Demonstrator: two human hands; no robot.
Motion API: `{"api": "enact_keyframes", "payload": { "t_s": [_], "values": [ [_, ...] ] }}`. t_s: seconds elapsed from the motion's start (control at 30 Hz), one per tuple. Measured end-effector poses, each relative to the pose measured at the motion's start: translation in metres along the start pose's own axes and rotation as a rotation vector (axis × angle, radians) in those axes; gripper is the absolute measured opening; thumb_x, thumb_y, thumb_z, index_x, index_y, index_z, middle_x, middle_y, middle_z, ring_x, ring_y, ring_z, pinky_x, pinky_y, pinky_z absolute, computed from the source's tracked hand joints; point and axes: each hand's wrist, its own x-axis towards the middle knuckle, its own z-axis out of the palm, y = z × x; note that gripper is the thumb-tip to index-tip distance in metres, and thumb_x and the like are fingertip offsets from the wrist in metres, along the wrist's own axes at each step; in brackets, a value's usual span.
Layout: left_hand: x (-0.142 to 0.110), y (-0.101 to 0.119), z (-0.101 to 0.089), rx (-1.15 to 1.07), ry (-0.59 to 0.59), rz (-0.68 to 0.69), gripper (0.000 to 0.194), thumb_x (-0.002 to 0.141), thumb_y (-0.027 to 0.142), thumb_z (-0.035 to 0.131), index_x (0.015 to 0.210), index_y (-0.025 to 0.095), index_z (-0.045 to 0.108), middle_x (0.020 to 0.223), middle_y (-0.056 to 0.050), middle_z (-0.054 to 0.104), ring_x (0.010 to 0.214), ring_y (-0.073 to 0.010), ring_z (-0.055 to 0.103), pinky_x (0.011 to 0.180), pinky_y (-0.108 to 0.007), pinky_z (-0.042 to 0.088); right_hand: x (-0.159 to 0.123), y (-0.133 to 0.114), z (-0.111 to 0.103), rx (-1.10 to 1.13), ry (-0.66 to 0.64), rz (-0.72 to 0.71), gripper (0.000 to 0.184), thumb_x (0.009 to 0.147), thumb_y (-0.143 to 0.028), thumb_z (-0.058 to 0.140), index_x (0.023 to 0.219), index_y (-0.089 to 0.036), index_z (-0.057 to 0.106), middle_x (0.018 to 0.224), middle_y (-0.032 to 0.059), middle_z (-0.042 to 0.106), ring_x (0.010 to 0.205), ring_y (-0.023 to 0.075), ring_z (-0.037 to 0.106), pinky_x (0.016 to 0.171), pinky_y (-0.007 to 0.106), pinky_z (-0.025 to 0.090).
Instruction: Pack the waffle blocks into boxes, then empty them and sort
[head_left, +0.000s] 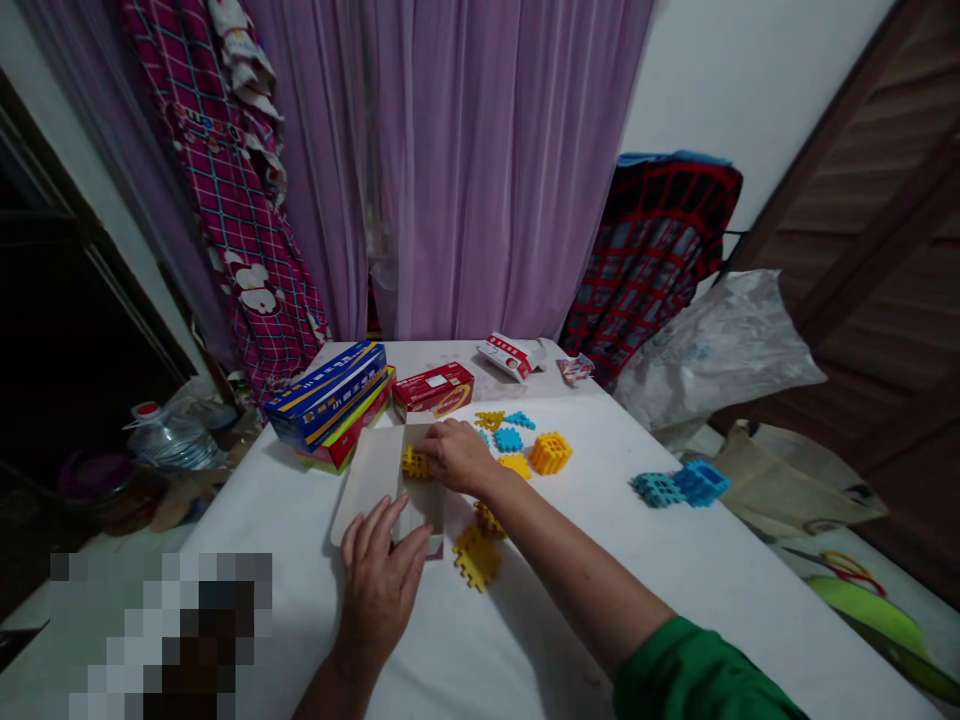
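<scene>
An open cardboard box (373, 480) with a pale inside lies on the white-covered table, its lid folded out to the left. My left hand (379, 570) rests on the box's near edge, fingers stretched out and thumb apart. Reaching into the far end of the box, my right hand (459, 455) has its fingers closed on a yellow lattice building block (416, 463); part of the block is hidden by the fingers. Right of the box lie a flat yellow toothed piece (477, 557), a yellow block cube (551, 453) and a flat blue piece (508, 440).
Blue (330, 395) and red (435, 388) boxes stand at the back left. A torn red-white carton (510, 357) lies at the far edge. Blue block cubes (701, 483) sit toward the right edge, near a plastic bag (720, 350). A water bottle (174, 440) stands beyond the left edge.
</scene>
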Motion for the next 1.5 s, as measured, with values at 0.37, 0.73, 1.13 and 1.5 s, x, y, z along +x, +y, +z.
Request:
{"api": "enact_keyframes", "payload": {
  "t_s": [0.37, 0.73, 1.13, 1.5],
  "values": [
    [0.001, 0.003, -0.004, 0.036, -0.044, -0.012, 0.019, 0.089, 0.021, 0.055, 0.099, 0.027, 0.07, 0.131, -0.008, 0.06, 0.127, -0.0259, 0.05, 0.109, -0.047, 0.03, -0.024, 0.029, 0.016, 0.173, 0.099, 0.239, 0.037, 0.088, -0.015, 0.046, 0.114, -0.024, 0.071, 0.111, 0.0035, 0.072, 0.104, 0.0181, 0.061, 0.092, 0.029, 0.044],
    [0.005, 0.013, -0.005, -0.026, -0.006, -0.076, 0.022, 0.092, 0.018, 0.05, 0.096, 0.026, 0.07, 0.127, -0.009, 0.062, 0.126, -0.0245, 0.049, 0.109, -0.047, 0.03, 0.029, -0.016, -0.004, -0.184, -0.22, -0.115, 0.033, 0.087, -0.017, 0.051, 0.109, -0.025, 0.074, 0.109, 0.0121, 0.069, 0.105, 0.0282, 0.056, 0.09, 0.041, 0.04],
    [-0.002, 0.0, -0.003, 0.028, -0.063, -0.013, 0.018, 0.09, 0.023, 0.056, 0.101, 0.026, 0.069, 0.132, -0.009, 0.06, 0.127, -0.026, 0.05, 0.109, -0.046, 0.03, 0.011, 0.01, -0.009, -0.01, -0.006, 0.107, 0.035, 0.089, -0.016, 0.047, 0.109, -0.029, 0.073, 0.107, 0.0074, 0.071, 0.105, 0.0232, 0.059, 0.089, 0.035, 0.043],
    [-0.003, -0.004, 0.0, 0.025, -0.05, 0.005, 0.018, 0.089, 0.022, 0.056, 0.1, 0.026, 0.07, 0.133, -0.009, 0.06, 0.128, -0.0263, 0.05, 0.11, -0.047, 0.03, -0.145, 0.062, 0.051, 0.598, 0.051, 0.353, 0.059, 0.074, -0.038, 0.068, 0.13, -0.021, 0.058, 0.134, 0.0113, 0.059, 0.118, 0.027, 0.057, 0.095, 0.043, 0.049]
  ]
}}
